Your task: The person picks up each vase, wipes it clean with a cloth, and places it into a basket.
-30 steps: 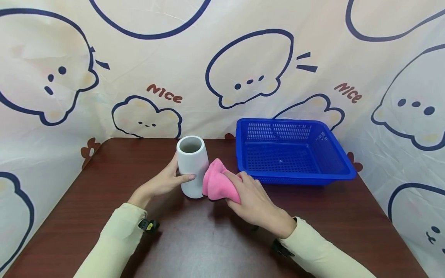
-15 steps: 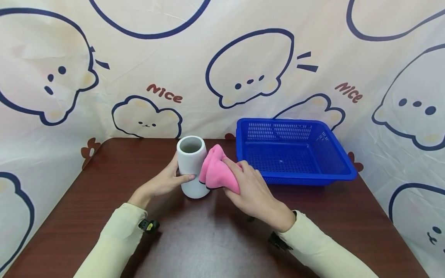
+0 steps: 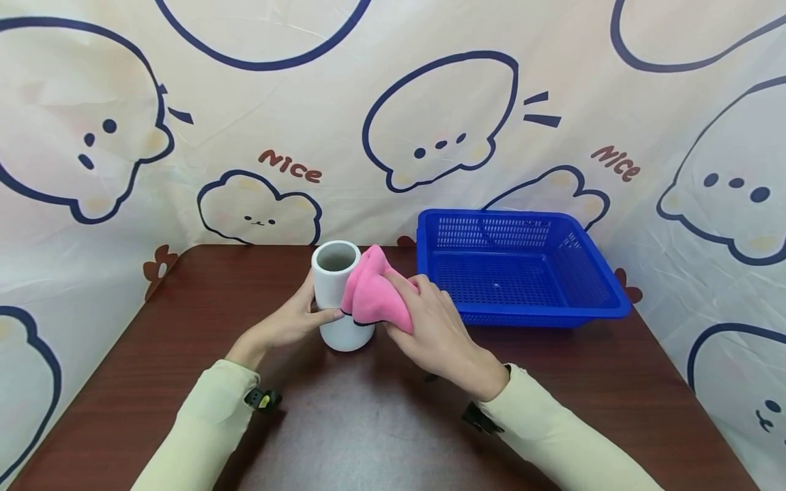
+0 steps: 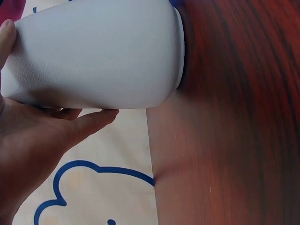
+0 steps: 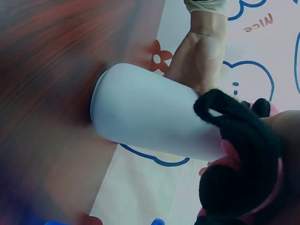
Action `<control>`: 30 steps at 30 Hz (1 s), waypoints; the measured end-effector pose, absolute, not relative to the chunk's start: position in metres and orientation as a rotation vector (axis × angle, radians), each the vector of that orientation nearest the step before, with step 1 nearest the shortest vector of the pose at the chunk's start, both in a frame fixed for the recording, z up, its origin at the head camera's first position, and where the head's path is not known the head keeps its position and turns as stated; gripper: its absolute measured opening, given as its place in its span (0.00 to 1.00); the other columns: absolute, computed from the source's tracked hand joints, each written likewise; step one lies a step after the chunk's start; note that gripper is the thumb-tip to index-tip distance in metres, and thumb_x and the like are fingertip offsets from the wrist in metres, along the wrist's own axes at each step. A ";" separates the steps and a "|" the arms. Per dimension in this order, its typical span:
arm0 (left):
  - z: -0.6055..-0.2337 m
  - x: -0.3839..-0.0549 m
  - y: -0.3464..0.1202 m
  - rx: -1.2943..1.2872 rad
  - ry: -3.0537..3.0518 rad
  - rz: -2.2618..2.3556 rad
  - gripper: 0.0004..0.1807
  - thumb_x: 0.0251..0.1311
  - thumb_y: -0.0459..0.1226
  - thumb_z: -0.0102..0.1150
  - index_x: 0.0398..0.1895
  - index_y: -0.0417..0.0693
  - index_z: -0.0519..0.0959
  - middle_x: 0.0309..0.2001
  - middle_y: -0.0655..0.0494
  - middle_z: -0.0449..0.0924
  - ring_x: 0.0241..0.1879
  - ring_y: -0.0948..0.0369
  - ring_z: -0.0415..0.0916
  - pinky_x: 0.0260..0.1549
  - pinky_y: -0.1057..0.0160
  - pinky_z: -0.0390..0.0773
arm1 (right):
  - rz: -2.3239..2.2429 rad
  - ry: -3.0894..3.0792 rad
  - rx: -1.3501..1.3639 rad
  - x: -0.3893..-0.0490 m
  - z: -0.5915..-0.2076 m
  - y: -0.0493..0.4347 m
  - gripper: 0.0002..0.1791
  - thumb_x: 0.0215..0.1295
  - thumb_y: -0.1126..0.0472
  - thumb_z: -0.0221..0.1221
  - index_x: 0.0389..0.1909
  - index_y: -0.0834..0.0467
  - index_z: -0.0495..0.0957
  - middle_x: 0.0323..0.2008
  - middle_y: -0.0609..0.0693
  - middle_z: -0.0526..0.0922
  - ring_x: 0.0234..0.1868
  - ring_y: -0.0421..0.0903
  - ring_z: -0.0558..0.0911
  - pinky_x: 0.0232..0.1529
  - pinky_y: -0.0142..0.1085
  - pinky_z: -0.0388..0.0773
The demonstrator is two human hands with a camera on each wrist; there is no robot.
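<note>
A white vase (image 3: 330,290) with a round open mouth stands upright on the table. My left hand (image 3: 287,322) grips it from the left, thumb across the front; in the left wrist view the fingers (image 4: 91,126) lie along its other side. Bunched in my right hand (image 3: 439,334) is a pink cloth (image 3: 376,293) with a dark edge, held against the vase's upper right side just below the rim. The cloth's dark edging (image 5: 241,173) hangs in a loop near the vase (image 5: 150,112) in the right wrist view, where most of the right hand is hidden.
A blue plastic basket (image 3: 534,312) with perforated walls sits at the back right of the dark wooden table (image 3: 368,436). Behind the table hangs a pale curtain (image 3: 282,109) printed with cartoon figures.
My right hand has moved the pink cloth up the vase's right side and slightly left, from near the base to just under the rim. The left hand and vase have stayed put.
</note>
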State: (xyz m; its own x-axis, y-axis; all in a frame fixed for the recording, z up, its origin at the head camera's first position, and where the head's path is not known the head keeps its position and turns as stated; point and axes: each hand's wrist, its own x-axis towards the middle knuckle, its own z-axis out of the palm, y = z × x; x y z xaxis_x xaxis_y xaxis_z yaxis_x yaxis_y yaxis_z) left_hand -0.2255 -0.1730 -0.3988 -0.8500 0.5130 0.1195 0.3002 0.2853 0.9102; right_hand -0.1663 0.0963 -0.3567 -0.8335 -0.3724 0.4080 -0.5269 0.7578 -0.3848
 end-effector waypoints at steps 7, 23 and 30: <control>-0.399 -0.225 -0.173 0.790 2.354 1.604 0.50 0.66 0.35 0.64 0.79 0.61 0.40 0.73 0.49 0.54 0.71 0.46 0.57 0.65 0.38 0.67 | 0.679 -2.673 0.699 -0.170 -0.357 0.092 0.35 0.61 0.53 0.65 0.70 0.42 0.67 0.41 0.48 0.75 0.43 0.44 0.73 0.36 0.35 0.67; -0.398 -0.225 -0.174 0.772 2.359 1.574 0.51 0.66 0.35 0.64 0.79 0.61 0.38 0.74 0.48 0.52 0.73 0.44 0.54 0.66 0.33 0.65 | 0.647 -2.731 0.714 -0.176 -0.358 0.087 0.35 0.62 0.54 0.64 0.71 0.45 0.68 0.40 0.48 0.75 0.41 0.44 0.71 0.35 0.35 0.65; -0.398 -0.225 -0.175 0.784 2.361 1.584 0.51 0.66 0.36 0.64 0.79 0.61 0.39 0.74 0.49 0.52 0.73 0.45 0.54 0.66 0.34 0.66 | 0.633 -2.742 0.708 -0.176 -0.360 0.086 0.34 0.62 0.54 0.64 0.71 0.46 0.68 0.40 0.48 0.75 0.40 0.44 0.71 0.35 0.35 0.65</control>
State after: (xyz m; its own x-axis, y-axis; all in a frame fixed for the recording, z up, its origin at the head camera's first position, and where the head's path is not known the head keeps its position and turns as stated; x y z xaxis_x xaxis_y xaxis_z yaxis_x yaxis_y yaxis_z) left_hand -0.2255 -0.1749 -0.3980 -0.8417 0.5241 0.1300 0.3191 0.2885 0.9028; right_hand -0.1756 0.0864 -0.3600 -0.8541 -0.4028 0.3289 -0.5062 0.7889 -0.3483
